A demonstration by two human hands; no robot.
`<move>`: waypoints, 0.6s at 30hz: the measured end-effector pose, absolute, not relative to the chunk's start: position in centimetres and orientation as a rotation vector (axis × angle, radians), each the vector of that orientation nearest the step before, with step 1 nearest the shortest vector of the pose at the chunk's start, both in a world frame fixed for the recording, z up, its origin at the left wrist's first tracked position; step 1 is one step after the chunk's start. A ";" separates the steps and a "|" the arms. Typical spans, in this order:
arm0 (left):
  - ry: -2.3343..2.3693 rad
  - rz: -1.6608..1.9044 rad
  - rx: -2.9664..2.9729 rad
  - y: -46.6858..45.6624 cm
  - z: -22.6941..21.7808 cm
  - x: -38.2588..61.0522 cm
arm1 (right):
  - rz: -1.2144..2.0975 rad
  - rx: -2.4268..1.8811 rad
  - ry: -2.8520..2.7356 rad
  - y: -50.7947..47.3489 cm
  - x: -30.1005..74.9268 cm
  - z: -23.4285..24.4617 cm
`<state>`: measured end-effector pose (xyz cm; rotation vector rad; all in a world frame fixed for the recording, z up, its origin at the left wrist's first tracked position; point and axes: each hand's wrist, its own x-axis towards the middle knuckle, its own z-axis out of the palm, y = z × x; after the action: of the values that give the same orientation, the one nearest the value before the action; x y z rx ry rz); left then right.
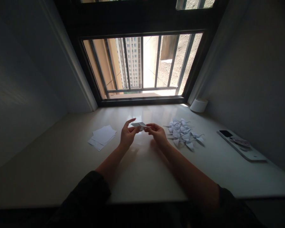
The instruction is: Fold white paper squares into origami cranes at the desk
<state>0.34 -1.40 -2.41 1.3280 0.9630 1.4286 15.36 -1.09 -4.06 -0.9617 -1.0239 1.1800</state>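
Note:
A small piece of folded white paper is held up between both hands, above the middle of the pale sill. My left hand pinches its left side with the thumb in front, while the index finger is raised behind it. On the other side, my right hand grips the paper's right end between thumb and fingers. Part of the paper is hidden by the fingertips. Close to my right hand lies a pile of folded paper cranes. Left of my left hand rests a loose stack of white paper sheets.
The pale sill runs up to a dark-framed window with bars outside. A white cylindrical object stands in the back right corner. At the right lies a white phone-like slab with a dark patch. Walls close off both sides.

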 end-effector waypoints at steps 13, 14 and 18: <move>1.172 1.533 1.516 -2.4 -2.0 0.3 | 1.039 -0.967 -1.191 -1.6 14.7 -3.7; 1.199 1.531 1.535 -2.4 -2.0 0.3 | 0.998 -0.993 -1.203 -1.6 14.8 -3.7; 1.341 1.497 1.673 -2.5 -1.8 0.0 | 0.673 -1.128 -1.300 -1.9 15.3 -3.5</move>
<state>0.04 -2.53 -1.77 1.6733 1.3415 1.4974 15.29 -1.90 -3.48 -1.1279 -1.3004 0.6734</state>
